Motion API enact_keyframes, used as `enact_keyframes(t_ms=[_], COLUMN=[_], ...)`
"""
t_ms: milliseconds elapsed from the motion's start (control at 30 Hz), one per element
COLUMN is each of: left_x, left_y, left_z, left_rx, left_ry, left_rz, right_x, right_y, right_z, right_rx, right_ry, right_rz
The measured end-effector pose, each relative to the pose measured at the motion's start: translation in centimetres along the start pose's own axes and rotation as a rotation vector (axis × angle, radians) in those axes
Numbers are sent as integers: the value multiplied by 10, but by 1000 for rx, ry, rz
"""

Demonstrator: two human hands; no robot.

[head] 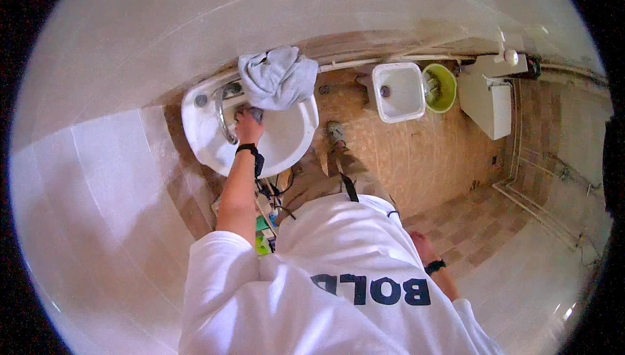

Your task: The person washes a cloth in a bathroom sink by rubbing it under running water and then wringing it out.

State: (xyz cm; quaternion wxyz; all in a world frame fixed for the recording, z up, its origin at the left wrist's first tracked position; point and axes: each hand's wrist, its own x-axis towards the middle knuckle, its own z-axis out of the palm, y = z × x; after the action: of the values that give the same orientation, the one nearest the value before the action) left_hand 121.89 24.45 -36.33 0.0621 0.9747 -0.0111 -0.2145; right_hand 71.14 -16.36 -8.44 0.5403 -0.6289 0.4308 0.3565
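Observation:
My left hand (249,126) reaches into the white washbasin (293,146), beside the curved chrome tap (223,119). Its fingers are closed around a small dark grey item (256,114), whose kind I cannot tell. A crumpled light grey cloth (278,78) is draped over the basin's back rim, just beyond this hand. My right hand (422,246) hangs low beside my body on the right, away from the basin; its fingers are blurred and partly hidden, and no held thing shows.
A white plastic tub (399,92) and a lime green bucket (441,89) stand side by side against the wall. Farther right is a white box-like unit (493,106). Pipes (534,213) run along the right wall. Cables and several small items lie below the basin, near my left arm.

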Motion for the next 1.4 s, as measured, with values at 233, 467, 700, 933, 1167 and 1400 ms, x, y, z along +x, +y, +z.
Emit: enact_keyframes(t_ms=[233,467,700,933,1167,1400], left_x=[1,19,27,-22,-93,-205], left_y=[-6,-54,-92,-15,-38,-29], left_z=[-13,26,2,3,-49,-143], left_rx=[114,100,209,-344,-1279,-1690], left_ry=[193,299,389,30,40,187], left_rz=[-60,46,89,-21,-365,-323], right_x=[-14,7,28,16,80,136], right_y=[11,36,-45,16,66,30], right_z=[45,29,4,-16,-51,-82], right_rx=[203,-115,499,470,497,462], right_ry=[94,123,21,91,49,63], right_rz=[9,-147,109,156,97,39])
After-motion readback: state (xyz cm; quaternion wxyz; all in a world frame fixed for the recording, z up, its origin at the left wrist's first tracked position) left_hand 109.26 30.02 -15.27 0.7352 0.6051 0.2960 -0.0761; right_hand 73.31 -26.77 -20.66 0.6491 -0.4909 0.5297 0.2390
